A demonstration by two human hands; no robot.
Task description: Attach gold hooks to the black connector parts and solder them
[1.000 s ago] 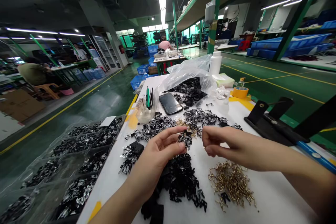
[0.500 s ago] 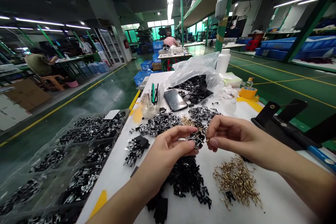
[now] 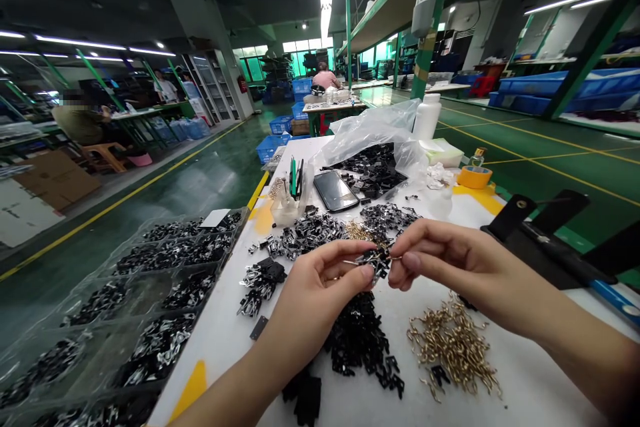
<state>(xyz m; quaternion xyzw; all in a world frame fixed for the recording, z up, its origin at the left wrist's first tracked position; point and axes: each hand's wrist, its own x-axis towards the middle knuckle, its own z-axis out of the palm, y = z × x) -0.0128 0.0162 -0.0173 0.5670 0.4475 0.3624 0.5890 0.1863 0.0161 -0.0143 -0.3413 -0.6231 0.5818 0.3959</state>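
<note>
A brass-coloured heap of small hooked metal pieces (image 3: 457,343) lies at the lower right of the frame, on a white tabletop (image 3: 215,327), with a pile of small black forked pieces (image 3: 357,333) at lower centre. Just above, near the middle of the frame, the left hand (image 3: 323,293) grasps a cluster of small black-and-silver parts (image 3: 379,260) between thumb and fingers, while the right hand (image 3: 450,257) pinches a tiny, thin piece (image 3: 395,257), seemingly brass-coloured, right beside it; whether the two touch is too small to tell. Good work here would seem to rest on a loose but steady left grip, one part turned outward from the bunch, and a right pinch far enough back to leave the tip in sight and lined up. Sleeves of spare parts pose a risk: black-and-silver parts (image 3: 305,233) lie loose beyond the fingers, easily mixed, below a black smartphone (image 3: 336,191) and a clear plastic bag (image 3: 373,121) at upper centre.
</note>
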